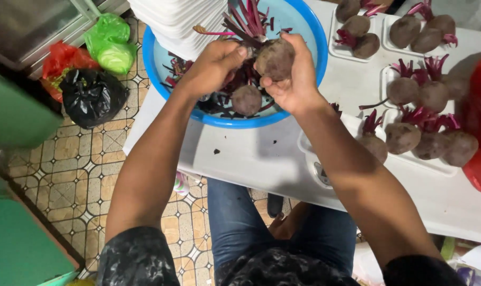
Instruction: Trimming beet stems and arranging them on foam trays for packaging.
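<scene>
Nearest the camera are the person's blue-jeaned knees under the near edge of the white table (251, 159), patterned floor tiles (81, 169) to the left. Up from there, both forearms reach over the table to the blue basin (156, 69). The right hand (293, 79) is wrapped around a round, dusty beetroot (275, 58), fingers curled over its far side, holding it just above the basin's near rim. The left hand (211, 66) is closed too, thumb and fingertips pinching at the beetroot's left side; what it grips there is hidden. Below the hands a second beetroot (247, 99) lies in the basin among cut purple stems (246, 24). Right of the arms, white trays (426, 159) carry more beetroots (402, 137) with short red stalks, crowding that side. Far left on the floor sit black (91, 95), green (110, 42) and red bags (60, 61). At the far edge a stack of white trays (177, 21) overhangs the basin.
</scene>
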